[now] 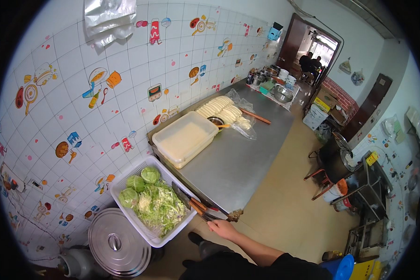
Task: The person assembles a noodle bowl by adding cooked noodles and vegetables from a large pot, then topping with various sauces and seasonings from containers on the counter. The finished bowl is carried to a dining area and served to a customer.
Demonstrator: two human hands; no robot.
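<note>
In the head view, the person's right hand (221,229) is by the near end of the steel worktop (240,161), at a cluster of tools there. Its fingers look partly curled beside a dark tool (213,216), but whether they have closed on it or only touch it cannot be told. The left hand does not show.

A knife (181,194) with a dark blade lies over the right-hand rim of a white perforated basket (176,229), its wooden handle toward the hand. The greens are in that basket: a loose heap of shredded cabbage (162,206) fills much of it, and three round heads (150,175) sit uncut at the far left side. Judging by this, the cutting looks part done, with those heads left whole.

Other things crowd close. A lidded translucent tub (185,138) takes up the worktop's wall side and probably narrows the working room nearest the basket. Beyond it are a small round bowl (215,121), rows of pale, ridged pieces (223,110) in clear plastic, and a wooden stick (255,116). Bowls and pots, including a metal bowl (283,94), stand at the far end. Left of the person, a wide metal pot lid (119,247) lies just beside the basket and would likely hinder shifting it that way. A large dark pot (332,161) stands across the floor, well apart.
</note>
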